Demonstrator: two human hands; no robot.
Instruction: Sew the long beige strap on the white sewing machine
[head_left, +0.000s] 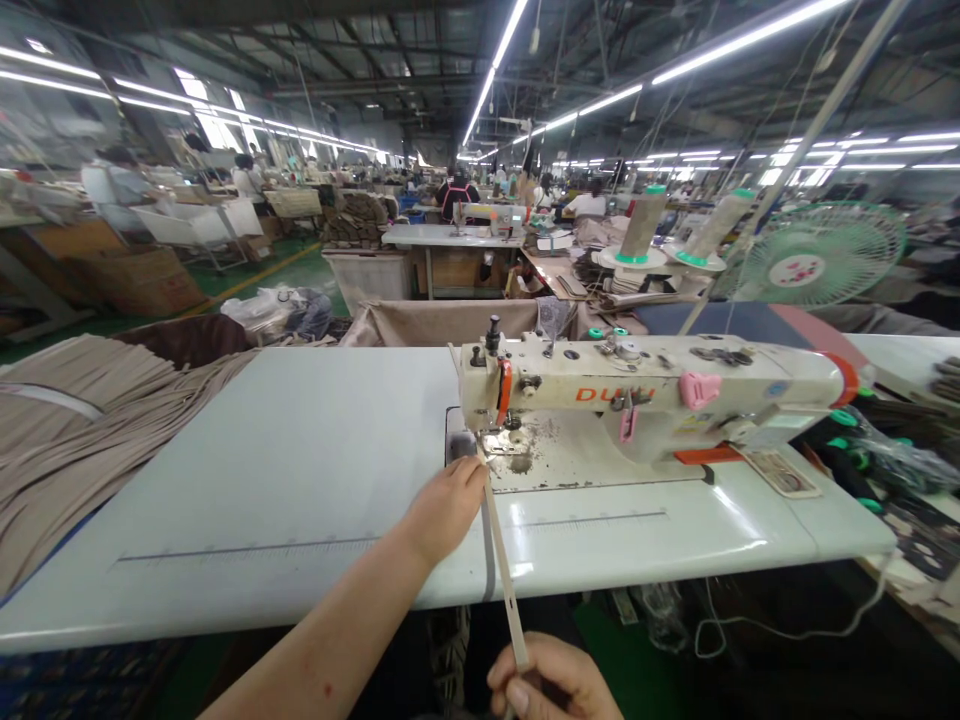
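A narrow beige fabric strip point(498, 545) runs from the needle area of a white sewing machine point(570, 390) down over the table's front edge. My left hand point(450, 500) is at the machine's needle end, its fingers closed on the upper part of the strip beside the presser foot. Below the table edge, my right hand point(555, 680) pinches the strip's lower part between thumb and fingers. The strip is stretched fairly straight between both hands and has a small dark mark near its middle. My left fingers partly hide the strip's top end.
The pale sewing table point(315, 440) has a printed ruler line near its front. Bundled beige strips point(90, 400) lie at the left. Thread cones point(643, 225) and a green fan point(817, 255) stand behind the machine. People sit at other machines farther back.
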